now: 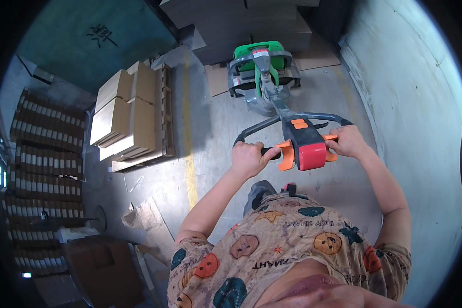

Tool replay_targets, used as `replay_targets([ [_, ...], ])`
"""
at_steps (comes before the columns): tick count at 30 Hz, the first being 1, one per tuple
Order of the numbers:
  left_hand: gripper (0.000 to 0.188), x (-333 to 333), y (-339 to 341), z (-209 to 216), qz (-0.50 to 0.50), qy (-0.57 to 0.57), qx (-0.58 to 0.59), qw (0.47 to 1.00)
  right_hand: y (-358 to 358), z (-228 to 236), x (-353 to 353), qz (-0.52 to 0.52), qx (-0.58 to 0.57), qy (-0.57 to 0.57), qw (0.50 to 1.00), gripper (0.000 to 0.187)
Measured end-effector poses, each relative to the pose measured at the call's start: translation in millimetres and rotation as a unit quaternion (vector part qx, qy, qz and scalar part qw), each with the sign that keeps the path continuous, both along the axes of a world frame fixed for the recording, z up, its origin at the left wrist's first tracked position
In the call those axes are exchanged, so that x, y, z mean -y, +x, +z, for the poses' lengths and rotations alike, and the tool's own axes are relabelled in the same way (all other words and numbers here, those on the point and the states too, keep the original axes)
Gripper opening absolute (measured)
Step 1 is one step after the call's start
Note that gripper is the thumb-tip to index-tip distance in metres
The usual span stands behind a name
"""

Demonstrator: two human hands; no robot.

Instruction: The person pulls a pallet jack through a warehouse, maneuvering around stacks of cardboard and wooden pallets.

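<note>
Both my hands grip the control handle [299,132] of an electric pallet jack [262,64] with a green and grey body. My left hand [250,158] is closed round the left grip, its thumb by an orange lever [286,157]. On the other side, my right hand [347,141] wraps the right grip, with fingers at the matching orange lever [331,137]. Between them the black handle head carries orange buttons [299,123] and a red end piece [312,156] that points toward me. The jack's forks are not visible.
Beyond the jack stands a large stack of flat cardboard [251,31]. Left of the yellow floor line [191,177], cardboard bundles [119,105] lie on a wooden pallet [165,110]. Further left rise strapped stacks [49,185]. A pale wall [410,97] runs along the right; loose cardboard [150,220] lies near left.
</note>
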State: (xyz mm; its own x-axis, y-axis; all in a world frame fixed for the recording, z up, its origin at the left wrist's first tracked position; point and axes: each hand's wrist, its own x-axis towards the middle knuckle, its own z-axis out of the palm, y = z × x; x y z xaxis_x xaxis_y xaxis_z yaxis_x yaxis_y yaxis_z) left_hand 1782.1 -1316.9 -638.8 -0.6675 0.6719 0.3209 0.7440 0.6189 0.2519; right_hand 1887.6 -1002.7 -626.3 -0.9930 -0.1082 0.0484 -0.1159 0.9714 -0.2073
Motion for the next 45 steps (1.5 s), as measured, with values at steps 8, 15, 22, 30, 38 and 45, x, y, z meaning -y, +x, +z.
replay_targets([
  [8,0.066,10,34,-36,-0.003,0.013,0.019,1.0,30,-22,8,0.012,0.014,0.014,1.0,0.048],
  [15,0.062,23,53,4,0.009,0.035,0.012,0.999,38,-2,12,0.031,0.02,0.016,0.999,0.05],
  [22,0.061,10,48,9,0.011,0.03,-0.008,0.999,37,-3,2,0.027,-0.002,-0.012,1.0,0.049],
  [30,0.066,9,45,-23,-0.01,0.012,0.034,0.999,42,-33,2,0.029,0.008,-0.012,0.999,0.045],
  [38,0.063,27,38,-13,-0.002,0.034,0.007,0.999,31,-10,21,0.035,0.046,0.005,0.998,0.044],
  [45,0.061,14,54,-6,0.021,0.049,0.003,0.999,36,3,9,0.041,0.024,-0.012,0.999,0.043],
])
